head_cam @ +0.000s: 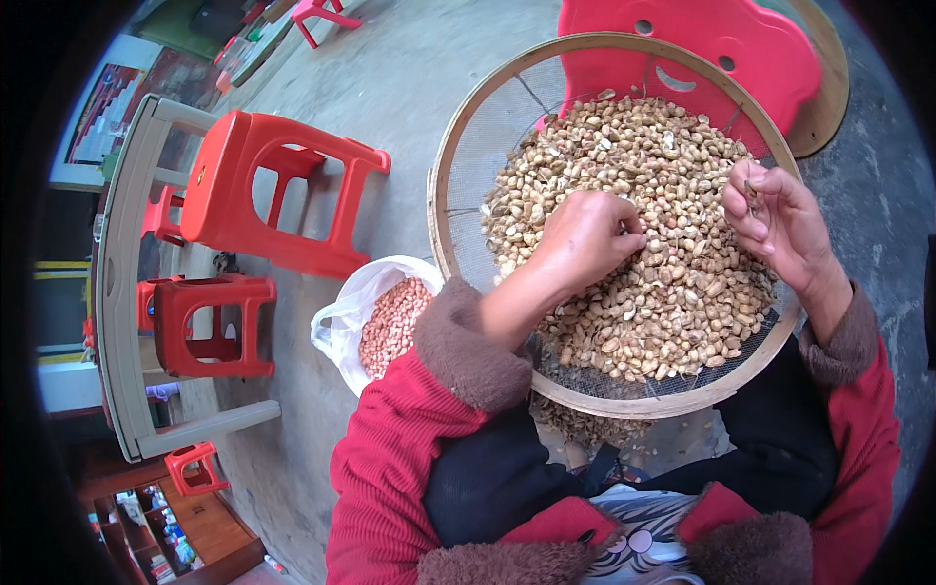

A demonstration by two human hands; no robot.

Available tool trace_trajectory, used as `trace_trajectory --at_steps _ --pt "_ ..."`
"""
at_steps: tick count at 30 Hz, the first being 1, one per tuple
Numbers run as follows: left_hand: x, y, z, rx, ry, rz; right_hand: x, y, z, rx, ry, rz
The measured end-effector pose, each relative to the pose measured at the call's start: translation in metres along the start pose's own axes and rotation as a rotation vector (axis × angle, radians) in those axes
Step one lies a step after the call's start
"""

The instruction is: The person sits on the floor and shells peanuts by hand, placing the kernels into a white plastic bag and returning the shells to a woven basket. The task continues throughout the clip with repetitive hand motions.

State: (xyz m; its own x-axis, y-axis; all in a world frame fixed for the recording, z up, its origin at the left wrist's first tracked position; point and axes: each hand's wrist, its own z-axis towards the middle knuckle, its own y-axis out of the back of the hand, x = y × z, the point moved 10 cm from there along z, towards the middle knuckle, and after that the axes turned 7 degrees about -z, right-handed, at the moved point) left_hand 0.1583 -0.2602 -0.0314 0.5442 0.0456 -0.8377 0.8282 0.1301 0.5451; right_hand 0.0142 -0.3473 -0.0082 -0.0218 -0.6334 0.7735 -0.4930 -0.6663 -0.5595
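A round wire-mesh sieve (468,121) with a wooden rim lies before me, above my lap. It bears a large heap of unshelled peanuts (651,314), with scraps of shell and a few bare kernels among them. My left hand (596,230) rests over the middle of the heap, thumb and forefinger pinched at the peanuts; whether anything is between them is hidden. Above the heap's right side, my right hand (779,216) is raised, palm turned inward and fingers curled. A small dark brown scrap (751,191) sits at its fingertips, too small to name exactly.
Left of the sieve stands a white bucket (358,289) lined with a plastic bag and holding shelled pink peanuts (395,318). Red plastic stools (285,183) and a table (121,278) stand farther left. A pink chair (760,51) is under the sieve's far edge. Shells (585,424) lie on the floor below.
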Motion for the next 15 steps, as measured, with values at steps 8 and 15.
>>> trace_trajectory --at_steps 8,15 --pt "0.01 -0.007 -0.001 0.094 0.278 -0.725 0.029 0.012 -0.011 -0.058 0.097 -0.207" --pt "0.011 -0.012 -0.005 0.169 0.35 -0.685 0.027 0.024 -0.025 -0.178 -0.018 -1.295"
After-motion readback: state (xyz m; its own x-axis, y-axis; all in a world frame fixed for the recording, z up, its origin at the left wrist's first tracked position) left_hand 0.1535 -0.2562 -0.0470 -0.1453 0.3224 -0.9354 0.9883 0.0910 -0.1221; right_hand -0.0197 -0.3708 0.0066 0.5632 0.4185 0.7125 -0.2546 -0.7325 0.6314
